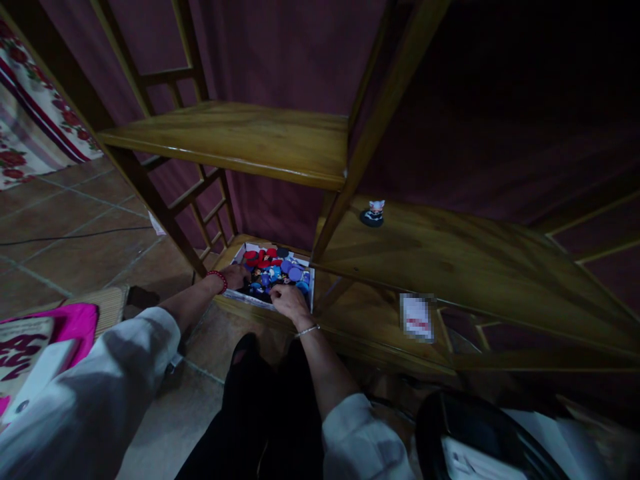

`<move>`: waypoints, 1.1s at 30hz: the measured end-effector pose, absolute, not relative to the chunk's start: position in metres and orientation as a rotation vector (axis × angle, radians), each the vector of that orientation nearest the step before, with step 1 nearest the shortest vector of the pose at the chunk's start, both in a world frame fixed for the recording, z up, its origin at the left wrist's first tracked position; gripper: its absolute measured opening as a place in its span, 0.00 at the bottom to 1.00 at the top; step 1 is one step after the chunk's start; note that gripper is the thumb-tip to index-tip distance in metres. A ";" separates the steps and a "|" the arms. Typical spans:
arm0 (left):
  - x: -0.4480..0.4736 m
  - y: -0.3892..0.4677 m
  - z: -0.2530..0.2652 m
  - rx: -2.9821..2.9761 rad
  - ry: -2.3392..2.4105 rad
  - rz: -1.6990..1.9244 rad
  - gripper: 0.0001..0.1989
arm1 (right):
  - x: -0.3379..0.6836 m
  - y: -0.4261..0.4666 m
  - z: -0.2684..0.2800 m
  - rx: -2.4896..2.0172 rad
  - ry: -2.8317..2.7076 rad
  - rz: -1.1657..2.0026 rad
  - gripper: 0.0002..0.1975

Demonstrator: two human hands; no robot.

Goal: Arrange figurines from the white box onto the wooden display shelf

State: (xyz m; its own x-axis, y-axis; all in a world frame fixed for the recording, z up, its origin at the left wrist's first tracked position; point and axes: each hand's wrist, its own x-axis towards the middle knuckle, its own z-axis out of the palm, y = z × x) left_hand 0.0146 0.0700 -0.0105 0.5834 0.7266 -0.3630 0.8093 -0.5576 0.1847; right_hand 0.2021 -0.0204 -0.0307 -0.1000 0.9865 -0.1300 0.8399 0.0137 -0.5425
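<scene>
A shallow white box (pixel 312 293) full of small figures sits on the bottom shelf at the left. Red, blue, purple and dark figures (pixel 275 272), several with round bases, lie jumbled inside. My left hand (pixel 236 275), with a red bead bracelet, reaches over the box's left side, its fingers curled down among the figures and partly hidden. My right hand (pixel 291 301), wearing a thin light bracelet, is at the box's front right part. Its fingers are bent together over the contents; what they grip is too small and dark to make out.
One small figure on a dark round base (pixel 373 213) stands on the middle right shelf (pixel 450 247). Above the box runs a wooden shelf (pixel 235 140). A blurred white card (pixel 417 317) is on the lower right. A black rounded object (pixel 480 427) is at bottom right.
</scene>
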 end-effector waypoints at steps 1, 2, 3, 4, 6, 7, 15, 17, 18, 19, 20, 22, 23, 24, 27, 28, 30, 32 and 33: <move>0.016 0.069 -0.008 2.485 1.240 -0.360 0.16 | 0.202 -0.020 -0.031 -1.886 -2.006 0.726 0.12; 0.018 0.067 -0.007 2.483 1.235 -0.367 0.16 | 0.202 -0.020 -0.031 -1.886 -2.004 0.725 0.12; 0.020 0.066 -0.006 2.479 1.234 -0.372 0.15 | 0.203 -0.020 -0.032 -1.889 -2.003 0.726 0.12; 0.022 0.064 -0.006 2.473 1.239 -0.374 0.15 | 0.203 -0.020 -0.033 -1.893 -2.004 0.730 0.12; 0.024 0.061 -0.009 2.455 1.264 -0.371 0.15 | 0.203 -0.019 -0.034 -1.899 -2.003 0.732 0.11; 0.025 0.060 -0.012 2.442 1.276 -0.370 0.15 | 0.203 -0.019 -0.034 -1.902 -2.000 0.730 0.12; 0.028 0.058 -0.027 2.318 1.302 -0.382 0.13 | 0.202 -0.018 -0.031 -1.942 -1.973 0.752 0.12; 0.028 0.057 -0.028 2.292 1.284 -0.377 0.11 | 0.201 -0.020 -0.028 -1.953 -1.978 0.739 0.12; 0.028 0.056 -0.027 2.278 1.281 -0.366 0.11 | 0.201 -0.021 -0.027 -1.965 -1.977 0.730 0.12; 0.028 0.056 -0.026 2.265 1.284 -0.350 0.11 | 0.201 -0.022 -0.025 -1.981 -1.971 0.722 0.12; 0.028 0.055 -0.024 2.252 1.292 -0.327 0.11 | 0.200 -0.023 -0.024 -1.998 -1.960 0.721 0.11; 0.027 0.052 -0.021 2.225 1.316 -0.271 0.12 | 0.200 -0.024 -0.021 -2.025 -1.938 0.729 0.11; 0.027 0.051 -0.018 2.210 1.328 -0.242 0.13 | 0.200 -0.024 -0.021 -2.033 -1.927 0.740 0.11; 0.027 0.051 -0.016 2.194 1.337 -0.215 0.13 | 0.199 -0.024 -0.021 -2.037 -1.916 0.753 0.11; 0.027 0.050 -0.012 2.141 1.345 -0.150 0.13 | 0.199 -0.022 -0.023 -2.036 -1.893 0.780 0.12; 0.027 0.050 -0.011 2.121 1.346 -0.133 0.12 | 0.199 -0.022 -0.024 -2.037 -1.888 0.785 0.12; 0.027 0.051 -0.013 2.074 1.353 -0.102 0.12 | 0.199 -0.020 -0.027 -2.043 -1.880 0.784 0.12; 0.027 0.052 -0.017 2.014 1.368 -0.066 0.12 | 0.199 -0.020 -0.028 -2.054 -1.866 0.780 0.12; 0.027 0.052 -0.020 1.982 1.377 -0.043 0.12 | 0.199 -0.020 -0.028 -2.057 -1.864 0.778 0.12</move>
